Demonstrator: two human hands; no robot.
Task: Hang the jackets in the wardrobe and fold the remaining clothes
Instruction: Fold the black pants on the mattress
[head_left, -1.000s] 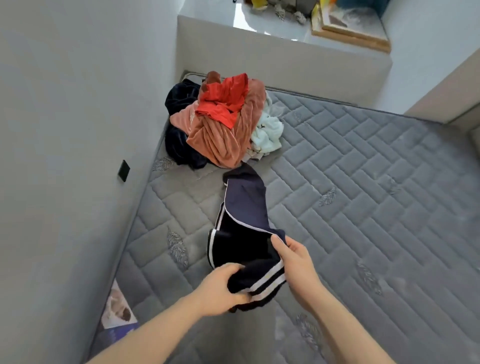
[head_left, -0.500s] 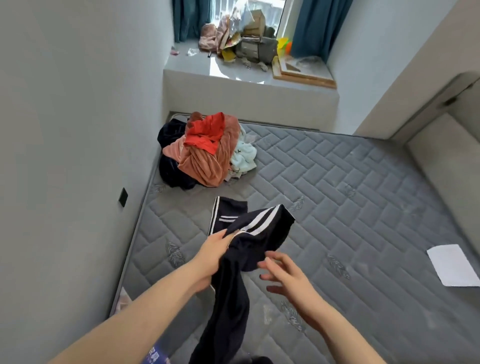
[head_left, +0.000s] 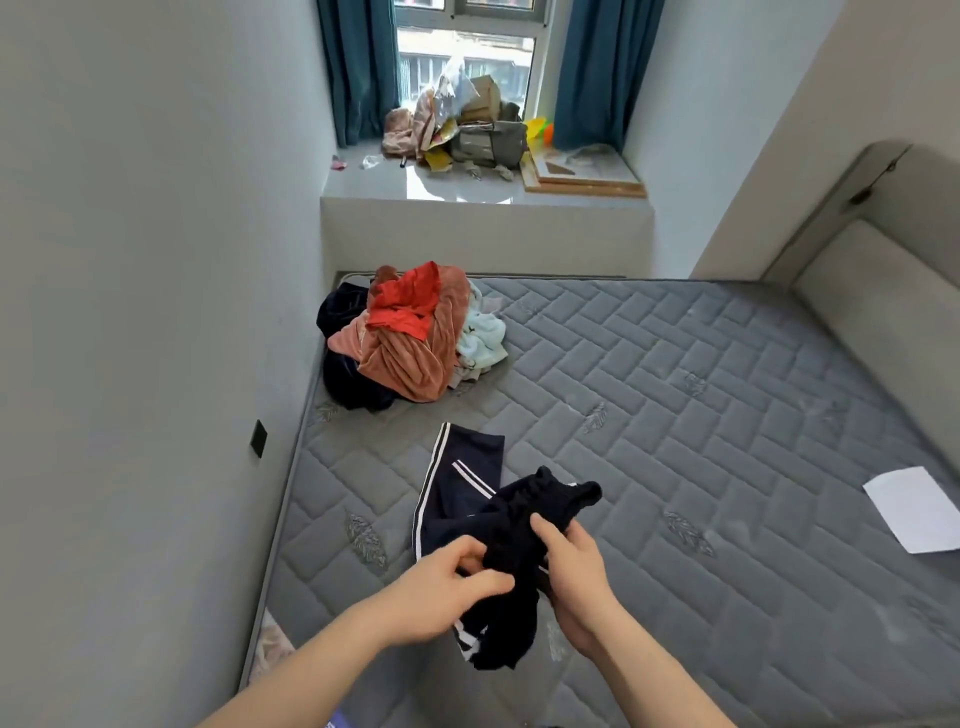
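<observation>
Dark navy trousers with white side stripes (head_left: 467, 488) lie partly on the grey quilted mattress (head_left: 701, 415), one leg stretched away from me. The bunched waist end is lifted in front of me. My left hand (head_left: 447, 587) grips the bunched fabric from the left. My right hand (head_left: 571, 566) grips it from the right, close beside the left. A pile of clothes (head_left: 410, 338) in orange-pink, red, pale blue and dark navy sits in the mattress's far left corner.
A grey wall (head_left: 156, 312) runs along the left edge of the mattress. A white sheet of paper (head_left: 914, 506) lies at the right. A padded headboard (head_left: 872, 291) stands at the right. The window ledge (head_left: 483, 187) behind holds bags and clutter.
The trousers were lifted and shifted in my hands; both hands now hold the bunched dark end together, where half a second ago the right hand was loose. My view has tilted up.
</observation>
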